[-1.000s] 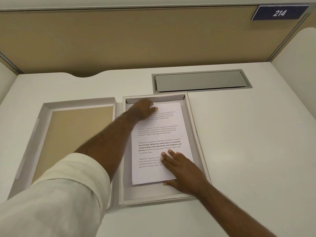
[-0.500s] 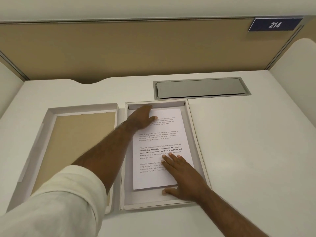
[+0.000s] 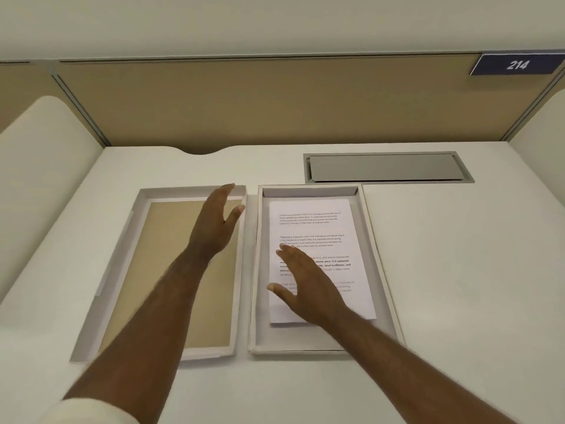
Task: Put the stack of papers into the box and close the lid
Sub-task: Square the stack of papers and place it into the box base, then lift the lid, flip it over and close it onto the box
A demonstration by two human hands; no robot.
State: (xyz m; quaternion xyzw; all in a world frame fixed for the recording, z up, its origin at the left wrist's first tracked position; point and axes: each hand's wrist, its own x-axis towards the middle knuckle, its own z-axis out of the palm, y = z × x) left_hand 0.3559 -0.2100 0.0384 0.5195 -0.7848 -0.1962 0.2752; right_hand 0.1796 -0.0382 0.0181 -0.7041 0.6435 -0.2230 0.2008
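The white stack of papers (image 3: 318,228), printed with text, lies flat inside the shallow grey box (image 3: 379,264) in the middle of the desk. To its left, the lid (image 3: 143,270) lies upside down, showing a tan inner face. My left hand (image 3: 215,224) hovers open over the lid's far right part, fingers spread, holding nothing. Over the lower left of the papers is my right hand (image 3: 305,283), open with fingers apart; whether it touches the sheet I cannot tell.
A grey cable flap (image 3: 385,167) is set into the desk behind the box. Tan partition panels close off the back, with a blue sign (image 3: 516,64) reading 214 at upper right. White curved dividers stand at both sides.
My left hand left the top of the papers and moved left over the lid. My right hand slid from the papers' lower right corner toward their left side. The camera view tilted up.
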